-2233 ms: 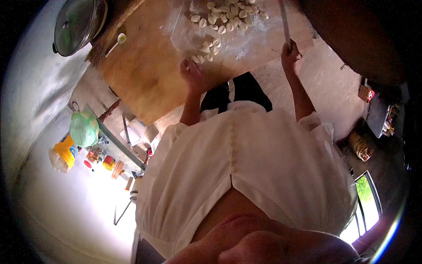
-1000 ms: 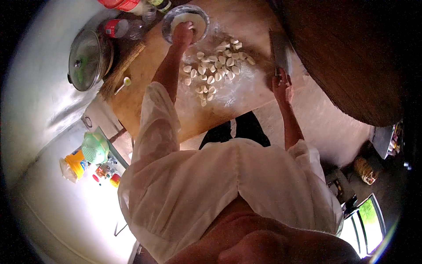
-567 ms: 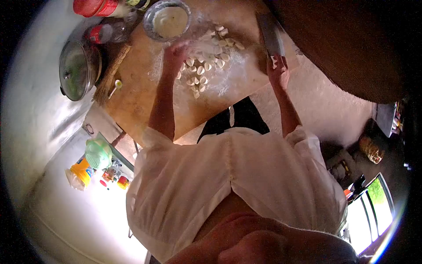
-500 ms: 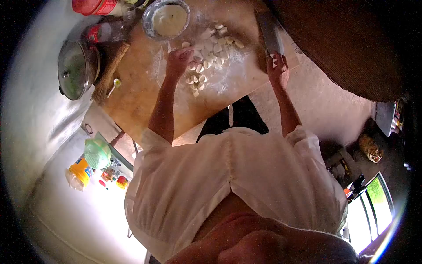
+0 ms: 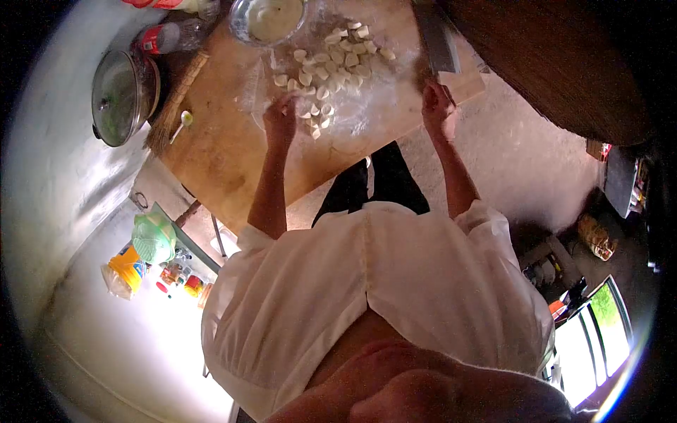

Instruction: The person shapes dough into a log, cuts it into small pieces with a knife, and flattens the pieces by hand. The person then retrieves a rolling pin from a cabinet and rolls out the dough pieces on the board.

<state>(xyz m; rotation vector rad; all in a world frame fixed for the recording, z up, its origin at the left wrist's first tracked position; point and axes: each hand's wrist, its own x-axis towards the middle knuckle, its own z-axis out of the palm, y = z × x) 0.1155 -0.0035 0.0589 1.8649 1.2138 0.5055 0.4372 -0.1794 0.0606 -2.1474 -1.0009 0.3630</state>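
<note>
Many small pale dough pieces (image 5: 337, 60) are spread on a floured wooden board (image 5: 226, 148). My left hand (image 5: 281, 121) is at their near left edge, its fingers blurred, and whether it holds anything cannot be made out. At the board's right side, my right hand (image 5: 440, 113) has its fingers curled round the handle end of a broad-bladed knife (image 5: 438, 49). The blade points away from me, and most of the handle is hidden. A glass bowl of white flour (image 5: 271, 20) stands beyond my left hand.
A straw brush (image 5: 180, 99) and a small white spoon (image 5: 185, 120) lie along the board's left side. Beyond them are a lidded pan (image 5: 116, 99) and a clear bottle with a red label (image 5: 166, 37). A large dark brown surface (image 5: 550, 56) fills the upper right.
My left hand went into the flour bowl, then came back over the pieces, where white flour scattered, and is now nearer me. Pieces at the left are more spread out. My right hand stays by the knife.
</note>
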